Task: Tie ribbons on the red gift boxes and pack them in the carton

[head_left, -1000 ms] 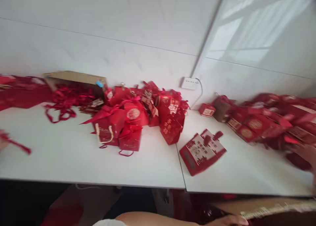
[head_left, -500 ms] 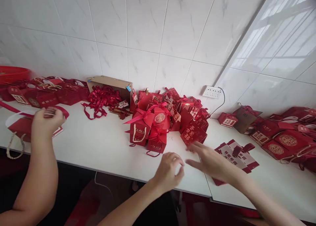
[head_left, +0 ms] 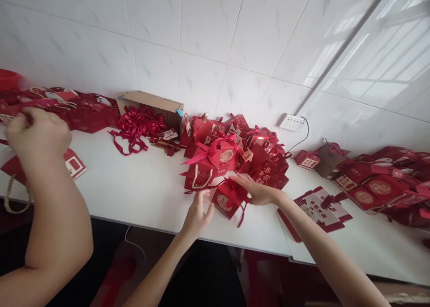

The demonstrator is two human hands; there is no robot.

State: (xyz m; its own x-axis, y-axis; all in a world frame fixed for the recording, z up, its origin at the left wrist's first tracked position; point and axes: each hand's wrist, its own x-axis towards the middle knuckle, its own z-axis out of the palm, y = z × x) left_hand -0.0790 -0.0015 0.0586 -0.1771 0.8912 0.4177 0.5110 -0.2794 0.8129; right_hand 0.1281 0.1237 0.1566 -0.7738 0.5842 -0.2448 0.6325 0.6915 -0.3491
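Note:
A small red box [head_left: 224, 200] with a gold round emblem and a red ribbon bow stands tilted near the table's front edge. My right hand [head_left: 257, 191] lies against its top right side, fingers stretched over the bow. Just left of the box is my left hand [head_left: 198, 214], its fingers apart and nothing between them. Behind both hands stand several red gift boxes with bows, tags and a rope handle [head_left: 202, 177].
Another person's hand [head_left: 40, 132] works over a red bag at the left. A cardboard box [head_left: 151, 100] with red ribbons [head_left: 143, 123] is against the wall. Flat printed cards [head_left: 319, 208] and more red boxes [head_left: 379, 186] lie right.
The small bowed box has turned and come forward, away from the pile. My right hand has moved left onto it; my left hand has shifted left. The other person's hand has risen.

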